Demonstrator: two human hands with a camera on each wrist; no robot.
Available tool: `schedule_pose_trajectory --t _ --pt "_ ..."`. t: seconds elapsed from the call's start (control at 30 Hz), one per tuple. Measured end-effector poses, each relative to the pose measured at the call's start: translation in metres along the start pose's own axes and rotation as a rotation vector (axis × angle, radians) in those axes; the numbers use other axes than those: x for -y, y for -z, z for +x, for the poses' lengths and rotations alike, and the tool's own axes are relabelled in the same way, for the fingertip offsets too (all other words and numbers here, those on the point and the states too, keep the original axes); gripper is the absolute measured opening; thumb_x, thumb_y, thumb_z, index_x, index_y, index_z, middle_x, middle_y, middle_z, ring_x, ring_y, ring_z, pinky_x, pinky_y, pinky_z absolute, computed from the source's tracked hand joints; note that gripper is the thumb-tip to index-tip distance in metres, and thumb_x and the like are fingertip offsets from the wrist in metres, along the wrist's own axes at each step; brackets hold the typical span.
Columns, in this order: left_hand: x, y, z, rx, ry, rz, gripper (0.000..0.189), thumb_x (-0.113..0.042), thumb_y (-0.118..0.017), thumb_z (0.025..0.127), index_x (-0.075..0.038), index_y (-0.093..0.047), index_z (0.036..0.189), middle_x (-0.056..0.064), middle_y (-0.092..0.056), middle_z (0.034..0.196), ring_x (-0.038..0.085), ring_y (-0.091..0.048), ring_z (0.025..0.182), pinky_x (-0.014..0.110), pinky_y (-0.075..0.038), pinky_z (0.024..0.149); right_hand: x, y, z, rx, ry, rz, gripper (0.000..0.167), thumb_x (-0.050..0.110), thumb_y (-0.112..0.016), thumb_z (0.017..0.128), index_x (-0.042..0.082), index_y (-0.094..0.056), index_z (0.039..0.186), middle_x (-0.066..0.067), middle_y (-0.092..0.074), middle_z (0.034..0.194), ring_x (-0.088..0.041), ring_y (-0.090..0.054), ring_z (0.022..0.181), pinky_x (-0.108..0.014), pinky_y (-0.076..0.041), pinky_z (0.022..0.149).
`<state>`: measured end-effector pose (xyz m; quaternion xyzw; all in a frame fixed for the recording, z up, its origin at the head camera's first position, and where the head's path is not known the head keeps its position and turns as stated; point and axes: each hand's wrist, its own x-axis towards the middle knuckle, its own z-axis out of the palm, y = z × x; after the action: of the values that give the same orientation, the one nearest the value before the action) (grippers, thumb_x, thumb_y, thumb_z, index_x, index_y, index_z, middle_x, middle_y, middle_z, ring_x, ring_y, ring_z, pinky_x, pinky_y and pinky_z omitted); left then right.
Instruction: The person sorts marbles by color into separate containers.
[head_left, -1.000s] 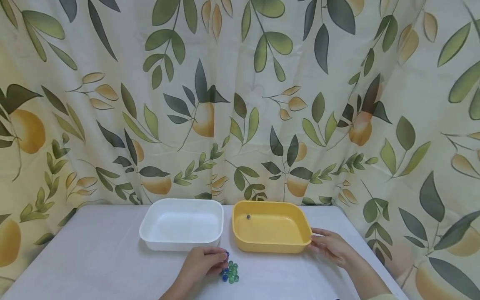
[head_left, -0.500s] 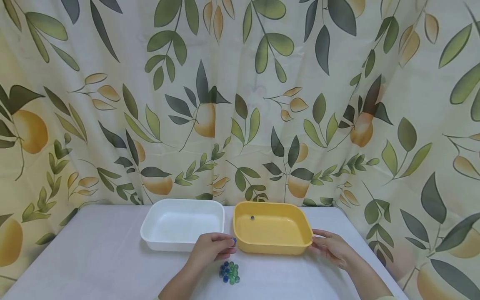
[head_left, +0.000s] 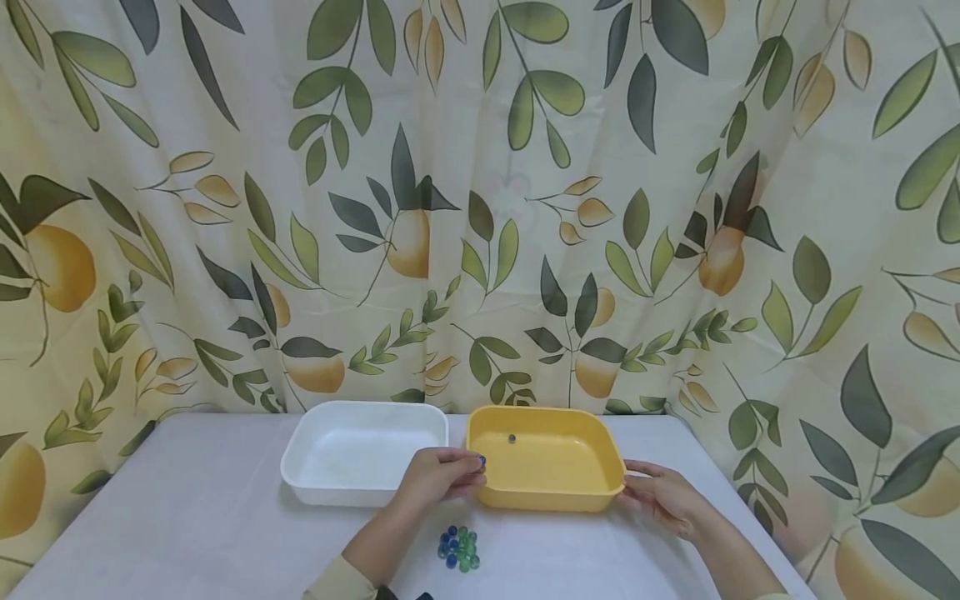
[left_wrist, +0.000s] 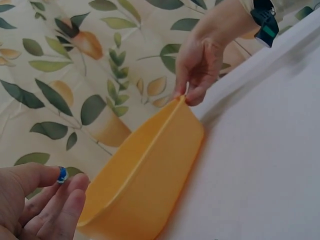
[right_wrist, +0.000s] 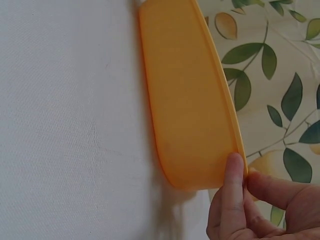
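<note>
Between thumb and fingers my left hand pinches a blue marble, held up at the near left rim of the yellow tray. One small dark marble lies inside that tray, toward its back left. At the tray's right end, my right hand grips the rim, thumb on one side and fingers against the outer wall. Several blue and green marbles sit in a cluster on the table in front of the trays.
A white tray stands just left of the yellow one, with a narrow gap between them. Both rest on a white-covered table. Behind it hangs a curtain printed with leaves and fruit.
My left hand has lifted a blue marble from the cluster and carried it up and right to the yellow tray's rim. The marble inside the tray has shifted slightly right. My right hand stays put.
</note>
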<state>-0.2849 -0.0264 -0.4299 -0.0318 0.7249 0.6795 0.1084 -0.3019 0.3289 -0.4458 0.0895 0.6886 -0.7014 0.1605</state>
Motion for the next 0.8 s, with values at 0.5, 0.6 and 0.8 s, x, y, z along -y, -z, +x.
schedule_pose_trajectory --t 0.5,0.6,0.8 --pt "-0.020 -0.012 0.030 -0.093 0.021 0.041 0.023 -0.013 -0.073 0.088 0.003 -0.071 0.103 0.010 -0.075 0.085 0.015 -0.073 0.073 0.024 -0.061 0.068 0.004 -0.003 -0.002 -0.046 -0.012 -0.034 0.063 -0.004 -0.056 0.096 -0.015 -0.021 0.147 -0.013 -0.068 0.101 -0.017 -0.070 0.086 -0.035 -0.059 0.087" --pt "-0.020 -0.014 0.039 -0.103 0.021 0.047 0.020 -0.011 -0.074 0.086 0.003 -0.071 0.100 0.011 -0.075 0.082 0.015 -0.073 0.070 0.024 -0.061 0.066 0.005 -0.003 -0.003 -0.030 0.002 -0.051 0.062 -0.005 -0.055 0.096 -0.018 -0.020 0.146 -0.013 -0.068 0.099 -0.016 -0.070 0.086 -0.033 -0.059 0.085" --pt "-0.010 -0.015 0.057 -0.135 0.030 0.080 0.017 -0.010 -0.074 0.086 0.003 -0.073 0.097 0.010 -0.075 0.077 0.013 -0.071 0.066 0.024 -0.061 0.063 0.007 -0.005 -0.004 -0.062 -0.008 -0.069 0.059 -0.005 -0.056 0.095 -0.018 -0.025 0.144 -0.015 -0.068 0.102 -0.017 -0.071 0.085 -0.034 -0.060 0.085"
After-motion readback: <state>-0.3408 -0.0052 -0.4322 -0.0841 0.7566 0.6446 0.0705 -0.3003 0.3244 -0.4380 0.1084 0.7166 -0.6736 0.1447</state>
